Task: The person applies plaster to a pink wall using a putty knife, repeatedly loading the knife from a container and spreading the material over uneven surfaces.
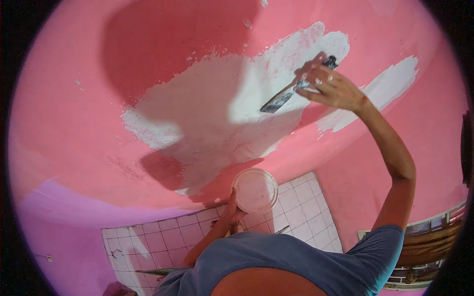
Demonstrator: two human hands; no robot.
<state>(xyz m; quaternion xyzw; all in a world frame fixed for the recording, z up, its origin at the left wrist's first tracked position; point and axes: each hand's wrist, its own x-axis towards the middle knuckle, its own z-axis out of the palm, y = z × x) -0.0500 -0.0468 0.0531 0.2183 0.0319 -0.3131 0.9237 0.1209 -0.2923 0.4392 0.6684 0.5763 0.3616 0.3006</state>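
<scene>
My right hand [335, 90] is closed around the handle of a putty knife [277, 102]. Its dark, white-smeared blade slants down to the left, over the white filler patch [202, 98] on the pink wall [64, 128]; whether the edge touches the surface, I cannot tell. Low in front of my body, my left hand [233, 211] grips the left side of a round, pale tub or lid [255, 191] with a clear rim. Its fingers are partly hidden underneath. White specks show on the right hand's fingers.
A second white patch [380, 93] runs along the wall at the right. Below lies a white tiled floor [182, 234] with a long green object [158, 271] on it. A slatted window [424, 246] is at the lower right. The wall turns purple at the lower left.
</scene>
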